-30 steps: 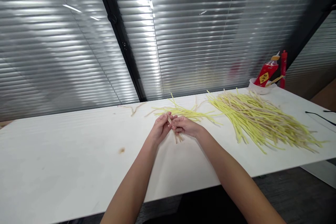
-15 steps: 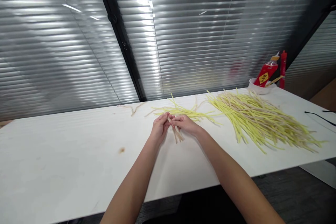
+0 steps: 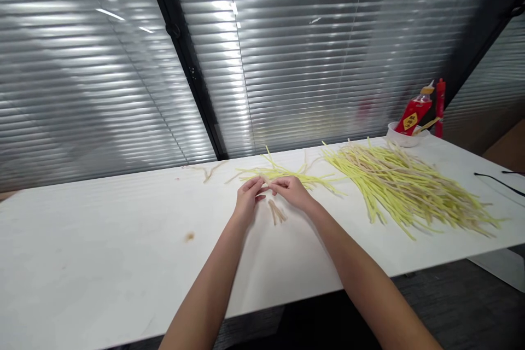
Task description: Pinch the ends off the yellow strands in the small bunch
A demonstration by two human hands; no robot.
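Note:
My left hand (image 3: pixel 247 195) and my right hand (image 3: pixel 292 190) meet fingertip to fingertip above the table's middle. A beige pipe cleaner (image 3: pixel 266 179) runs between them, pinched at both ends; most of it is hidden by the fingers. Just below, several short beige pipe cleaner pieces (image 3: pixel 277 213) lie fanned on the white table. Behind the hands spreads a small loose group of yellow pipe cleaners (image 3: pixel 303 178), with a few beige ones among them.
A large heap of yellow and beige pipe cleaners (image 3: pixel 406 188) covers the right side of the table (image 3: pixel 115 262). A white bowl (image 3: pixel 404 136) with a red bottle (image 3: pixel 414 114) stands at the back right. One bent beige strand (image 3: pixel 207 173) lies back left. Blinds rise behind.
My fingers have shifted, and the beige pipe cleaner now stretches across between the two hands. The right hand has risen slightly, uncovering the short pieces below.

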